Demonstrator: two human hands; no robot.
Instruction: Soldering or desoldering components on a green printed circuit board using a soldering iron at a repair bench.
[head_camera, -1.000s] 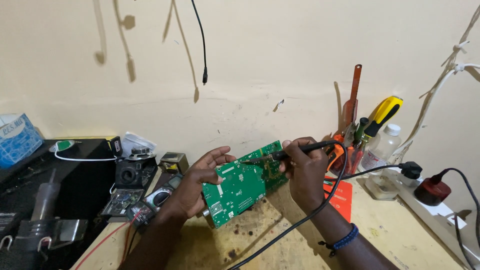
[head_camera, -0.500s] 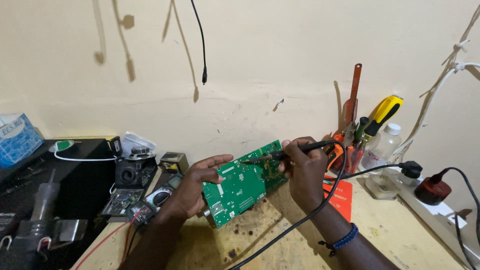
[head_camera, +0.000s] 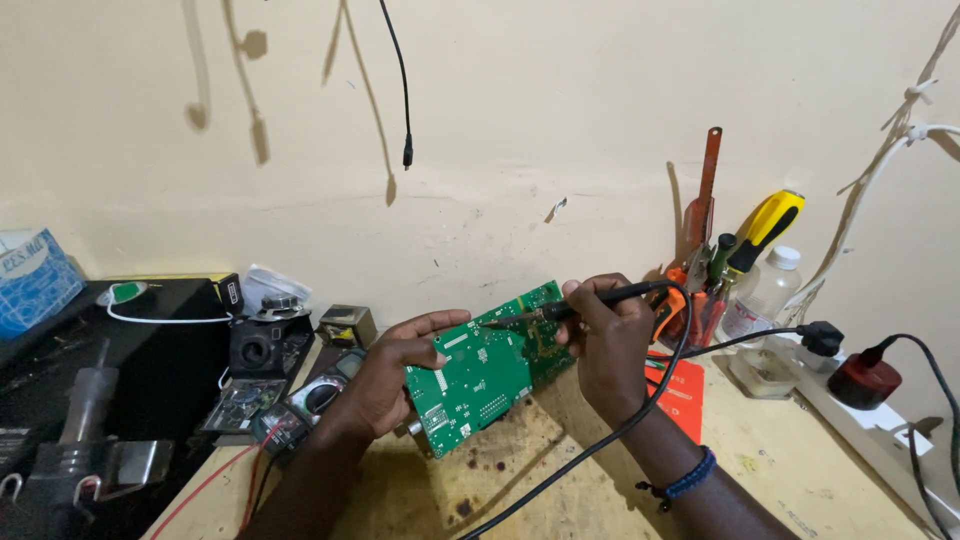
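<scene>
My left hand (head_camera: 392, 372) grips the left edge of a green circuit board (head_camera: 487, 369) and holds it tilted above the wooden bench. My right hand (head_camera: 607, 340) is closed around a black soldering iron (head_camera: 580, 303). Its tip points left and rests on the upper part of the board. The iron's black cable (head_camera: 640, 410) loops down past my right wrist toward the bench's front edge.
Screwdrivers and a yellow-handled tool (head_camera: 765, 230) stand at the back right beside a clear bottle (head_camera: 765, 290). A power strip (head_camera: 880, 420) with plugs lies at the right. A multimeter (head_camera: 320, 395), small parts and black equipment (head_camera: 100, 400) sit at the left. An orange card (head_camera: 680, 395) lies under my right forearm.
Both hands and the board have stayed almost still. The iron's tip stays on the board's upper part.
</scene>
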